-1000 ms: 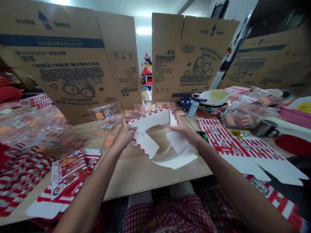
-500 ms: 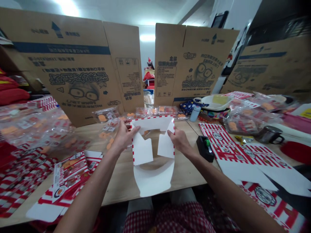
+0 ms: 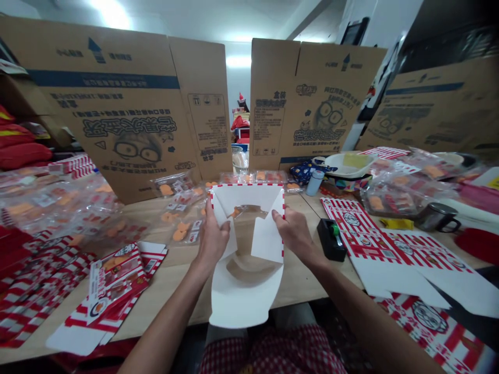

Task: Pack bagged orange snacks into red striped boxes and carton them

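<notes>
Both my hands hold a white carton blank [image 3: 244, 306] with a red-and-white striped edge, its far end raised above the wooden table [image 3: 171, 280]. My left hand [image 3: 212, 241] grips its left edge, and my right hand [image 3: 294, 234] grips its right edge. White side flaps fold inward near my fingers. A clear film window [image 3: 249, 212] shows in the blank's upper part. The blank's near end curves down towards my lap.
Printed striped carton blanks [image 3: 393, 249] lie to the right, with more [image 3: 117, 280] to the left. Bags of orange snacks [image 3: 179, 208] spread along the back. A black tape dispenser [image 3: 331, 240] stands near my right hand. Upright cardboard sheets [image 3: 315, 98] rise behind.
The carton blank has swung from tilted to squared-up and now hangs lower towards me. My left hand has turned more upright along its edge, and the flaps sit folded further inward.
</notes>
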Available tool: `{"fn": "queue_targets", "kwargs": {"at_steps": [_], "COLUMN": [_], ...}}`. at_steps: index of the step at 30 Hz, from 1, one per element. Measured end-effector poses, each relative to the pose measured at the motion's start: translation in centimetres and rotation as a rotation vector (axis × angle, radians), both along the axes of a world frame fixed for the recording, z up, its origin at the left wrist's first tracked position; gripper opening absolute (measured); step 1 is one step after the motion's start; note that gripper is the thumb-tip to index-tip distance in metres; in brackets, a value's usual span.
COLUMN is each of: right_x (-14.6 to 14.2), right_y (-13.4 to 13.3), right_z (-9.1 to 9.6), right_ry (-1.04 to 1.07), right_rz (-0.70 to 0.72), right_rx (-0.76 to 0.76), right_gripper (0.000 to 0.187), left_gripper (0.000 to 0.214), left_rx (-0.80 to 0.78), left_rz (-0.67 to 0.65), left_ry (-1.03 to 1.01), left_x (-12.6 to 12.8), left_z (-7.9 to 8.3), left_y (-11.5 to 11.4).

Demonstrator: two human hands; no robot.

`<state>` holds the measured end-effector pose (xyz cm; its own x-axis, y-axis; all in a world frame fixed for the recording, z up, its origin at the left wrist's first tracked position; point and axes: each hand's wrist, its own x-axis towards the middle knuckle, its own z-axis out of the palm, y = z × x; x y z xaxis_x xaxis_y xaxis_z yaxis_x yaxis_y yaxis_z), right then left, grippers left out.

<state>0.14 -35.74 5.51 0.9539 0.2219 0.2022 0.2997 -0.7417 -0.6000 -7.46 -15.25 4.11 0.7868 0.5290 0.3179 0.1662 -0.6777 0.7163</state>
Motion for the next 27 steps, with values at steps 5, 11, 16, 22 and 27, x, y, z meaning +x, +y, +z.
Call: {"fn": "queue_targets", "kwargs": {"at_steps": [5, 11, 16, 22, 27], "right_x": [-0.2, 0.6, -1.4, -3.5, -1.8], "right_y": [-1.2, -1.5, -1.5, -3.4, -3.9], "right_z": [1.0, 0.3, 0.7, 5.3, 6.0], "right_ry": [-0.017, 0.064, 0.110, -0.171, -0.241], "right_rz": [-0.050, -0.073, -0.046, -0.016, 0.230], "right_rx": [-0.047, -0.051, 0.060, 0.262, 0.034], "right_gripper": [0.047, 0.041, 0.040, 0.094, 0.076], "left_gripper": [0.093, 0.085, 0.035, 0.032, 0.026], "left_rx": [-0.049, -0.037, 0.021, 0.204, 0.329], "left_rz": [-0.045, -0.072, -0.047, -0.248, -0.397], "left_ry": [-0.025, -0.012, 0.109, 0.063, 0.195], "left_x": [-0.9, -0.3, -1.4, -2.3, 0.9], "left_z": [1.5, 0.0, 0.8, 11.2, 14.1], "left_y": [-0.4, -0.6, -0.1, 3.4, 5.9]}}
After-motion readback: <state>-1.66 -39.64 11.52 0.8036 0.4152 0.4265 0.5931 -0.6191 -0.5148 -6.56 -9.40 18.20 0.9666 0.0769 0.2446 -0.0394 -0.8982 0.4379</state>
